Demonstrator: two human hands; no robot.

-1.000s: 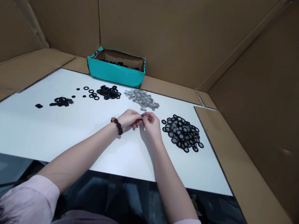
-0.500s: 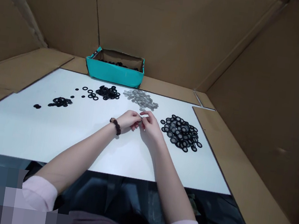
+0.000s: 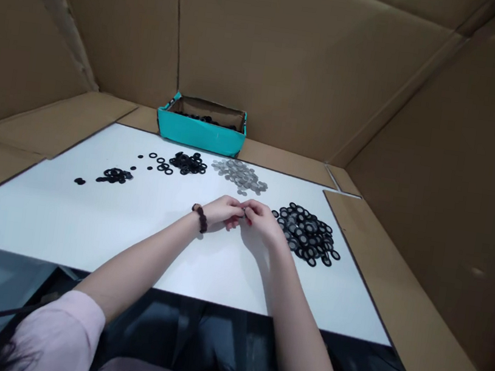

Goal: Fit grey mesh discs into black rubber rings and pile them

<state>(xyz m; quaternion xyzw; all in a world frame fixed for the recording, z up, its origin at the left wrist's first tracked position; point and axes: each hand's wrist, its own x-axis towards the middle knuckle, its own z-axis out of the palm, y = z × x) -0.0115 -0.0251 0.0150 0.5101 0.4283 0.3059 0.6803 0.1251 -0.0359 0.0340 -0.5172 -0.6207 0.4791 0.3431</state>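
My left hand (image 3: 222, 210) and my right hand (image 3: 265, 219) meet above the white table, fingertips pinched together on a small dark piece (image 3: 244, 212). Fingers cover most of that piece, so its full shape is hidden. Just beyond the hands lies a heap of grey translucent discs (image 3: 240, 175). Close to the right hand is a pile of black rings with grey centres (image 3: 307, 234). A heap of plain black rings (image 3: 187, 163) lies farther left, with several loose rings beside it.
A turquoise box (image 3: 202, 135) holding dark pieces stands at the table's back edge. Farther left on the white table (image 3: 130, 236) are a small cluster of black pieces (image 3: 116, 175) and a few strays (image 3: 80, 181). Cardboard walls (image 3: 265, 59) enclose the back and sides.
The right hand's raised fingers have come down and closed in toward the left fingertips. The whole view has shifted, so the table and piles appear slightly lower and farther right.
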